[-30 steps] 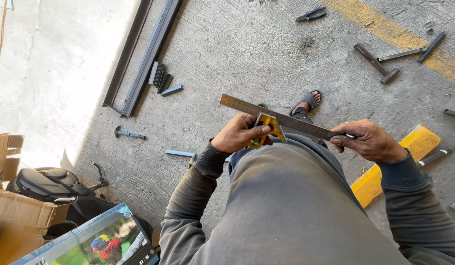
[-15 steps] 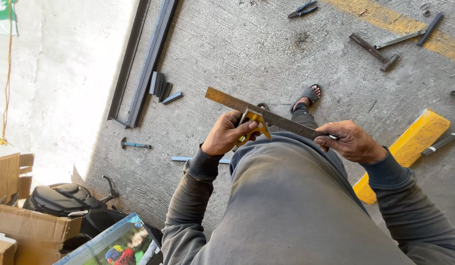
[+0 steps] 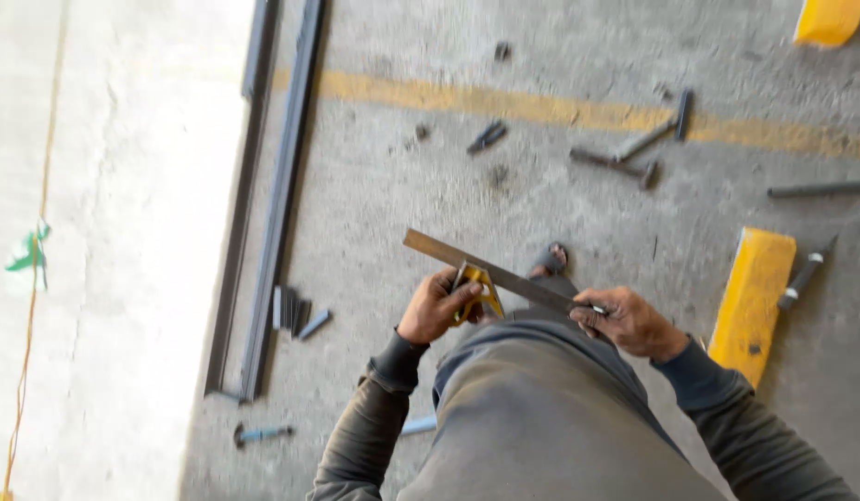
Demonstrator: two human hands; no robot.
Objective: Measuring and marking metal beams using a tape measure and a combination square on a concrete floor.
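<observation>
- Daylight floods in from the left, and the pale ground there is blown out to near white, its texture lost.
- The grey concrete floor sits in even shade, with only soft, short shadows.
- Motion blur smears the whole frame; the yellow painted line and the scattered tools look soft-edged.
</observation>
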